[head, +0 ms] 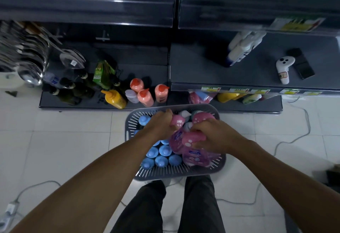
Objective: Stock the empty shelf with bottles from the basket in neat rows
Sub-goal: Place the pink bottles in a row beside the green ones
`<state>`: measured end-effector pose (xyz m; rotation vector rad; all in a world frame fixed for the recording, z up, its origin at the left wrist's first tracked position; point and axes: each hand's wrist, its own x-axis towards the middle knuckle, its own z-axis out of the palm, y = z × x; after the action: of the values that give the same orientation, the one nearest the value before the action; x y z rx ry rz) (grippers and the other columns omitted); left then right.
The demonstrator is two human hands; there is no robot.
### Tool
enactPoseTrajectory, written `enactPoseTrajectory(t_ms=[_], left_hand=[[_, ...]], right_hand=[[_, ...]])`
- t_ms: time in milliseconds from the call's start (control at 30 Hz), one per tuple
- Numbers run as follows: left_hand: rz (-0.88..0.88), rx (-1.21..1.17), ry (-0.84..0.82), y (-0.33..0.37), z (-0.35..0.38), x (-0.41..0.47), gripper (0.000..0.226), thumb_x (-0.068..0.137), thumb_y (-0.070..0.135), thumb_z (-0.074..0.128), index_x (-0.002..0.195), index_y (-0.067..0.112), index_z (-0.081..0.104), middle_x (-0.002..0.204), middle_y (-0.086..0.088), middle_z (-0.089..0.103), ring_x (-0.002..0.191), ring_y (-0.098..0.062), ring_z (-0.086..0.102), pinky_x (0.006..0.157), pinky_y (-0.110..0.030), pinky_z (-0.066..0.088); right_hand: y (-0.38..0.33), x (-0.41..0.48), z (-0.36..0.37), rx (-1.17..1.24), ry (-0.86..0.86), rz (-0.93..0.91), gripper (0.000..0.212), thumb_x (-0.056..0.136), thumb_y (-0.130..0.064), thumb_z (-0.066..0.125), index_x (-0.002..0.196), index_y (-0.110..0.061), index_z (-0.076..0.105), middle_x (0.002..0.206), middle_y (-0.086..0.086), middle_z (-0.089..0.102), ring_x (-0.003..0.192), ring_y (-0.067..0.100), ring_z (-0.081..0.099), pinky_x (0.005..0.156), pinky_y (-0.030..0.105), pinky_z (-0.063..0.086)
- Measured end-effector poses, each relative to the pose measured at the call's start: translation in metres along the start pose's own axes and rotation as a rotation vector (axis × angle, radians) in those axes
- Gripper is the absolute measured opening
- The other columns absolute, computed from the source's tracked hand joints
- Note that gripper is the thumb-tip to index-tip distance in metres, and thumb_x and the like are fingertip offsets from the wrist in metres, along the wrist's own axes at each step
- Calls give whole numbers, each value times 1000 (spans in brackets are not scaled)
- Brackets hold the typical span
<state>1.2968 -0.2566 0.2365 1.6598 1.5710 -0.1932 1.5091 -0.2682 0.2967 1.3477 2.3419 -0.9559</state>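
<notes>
Bottles fill the grey slotted basket [176, 174], which stands on the white tiled floor [73, 140] just in front of the person's feet. On the basket's left side stand blue-capped bottles [161, 156], upright and close together. On its right side lie pink bottles [195, 156], tilted and partly one over another.

Both hands are down inside the basket. The left hand [160, 124] is closed around the top of one pink bottle [177, 122]; its grip is pressed on the bottle's neck. The right hand [211, 137] is closed on another pink bottle [191, 139], with the fingers wrapped over its upper part. A few white-capped bottles [184, 116] show between the two hands at the far end of the basket.

Beyond the basket, the lowest shelf [82, 104] on the left carries three orange-capped bottles [145, 96], a yellow squeeze bottle [116, 98], dark glass bottles [73, 91] and a green carton [103, 74]. On the right, the grey shelf [211, 70] is mostly bare: it bears white bottles [242, 48] near the back, a white controller [284, 69] and a dark phone [302, 65] just beside it. Under this shelf more pink and yellow bottles [228, 97] are partly hidden.
</notes>
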Motion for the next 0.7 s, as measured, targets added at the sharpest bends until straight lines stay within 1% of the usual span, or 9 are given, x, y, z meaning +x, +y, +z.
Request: enactPoseTrajectory(t_ms=[67,133,200,267,367,433,533,633,700], left_hand=[[41,70,15,7,-14,-10,43,92,40,64,120,8,53,125,-18,58,112,-38,59,91,-44,51],[66,117,50,11,-32,-20,38,91,34,63,118,8,55,119,-18,61,107,-38,62,86,-44,54],[84,146,84,15,-50,-30,38,90,30,63,120,8,56,114,-18,61,103,-39,63,78,-40,52],[116,183,124,21,-68,-41,40,89,33,64,123,11,57,113,-17,61,101,-38,63,75,-38,50],[175,236,187,30,-97,-58,46,85,36,68,126,16,59,115,-14,62,105,-37,63,83,-38,52],[208,259,224,37,-116,-70,49,84,39,69,128,20,59,117,-12,64,108,-36,63,89,-39,52],[264,291,274,51,-145,-86,49,84,40,71,129,24,59,119,-7,65,110,-32,63,91,-38,52],[324,337,338,69,-175,-103,49,86,39,71,131,24,59,118,-7,63,109,-31,63,90,-37,51],[372,362,382,84,-193,-114,50,86,38,72,133,24,58,120,-7,62,109,-31,62,91,-36,50]], right_hand=[[-5,-1,-15,-21,51,-5,36,79,-51,69,110,-32,67,107,-8,65,98,14,61,73,27,43],[-11,-5,-32,-47,99,-2,34,77,-53,68,105,-33,68,101,-9,68,92,15,62,68,27,39],[-17,-10,-48,-35,112,19,35,77,-55,65,102,-32,70,93,-10,69,87,14,62,64,28,43],[-23,-16,-63,-7,132,39,39,78,-56,66,107,-30,71,91,-9,70,85,13,63,66,29,45],[-31,-28,-85,-31,199,64,51,78,-54,69,122,-27,69,107,-4,72,98,21,66,76,29,47],[-37,-37,-100,-36,245,79,54,76,-55,69,124,-30,67,114,-6,71,103,22,66,81,31,49],[-48,-52,-127,-109,310,80,52,77,-54,70,125,-34,66,119,-10,70,108,20,63,88,34,48],[-59,-71,-159,-158,390,78,50,78,-48,72,125,-33,66,117,-10,70,106,17,62,81,29,44],[-65,-84,-182,-186,428,78,51,77,-50,73,124,-32,66,115,-10,71,104,15,62,79,27,42]])
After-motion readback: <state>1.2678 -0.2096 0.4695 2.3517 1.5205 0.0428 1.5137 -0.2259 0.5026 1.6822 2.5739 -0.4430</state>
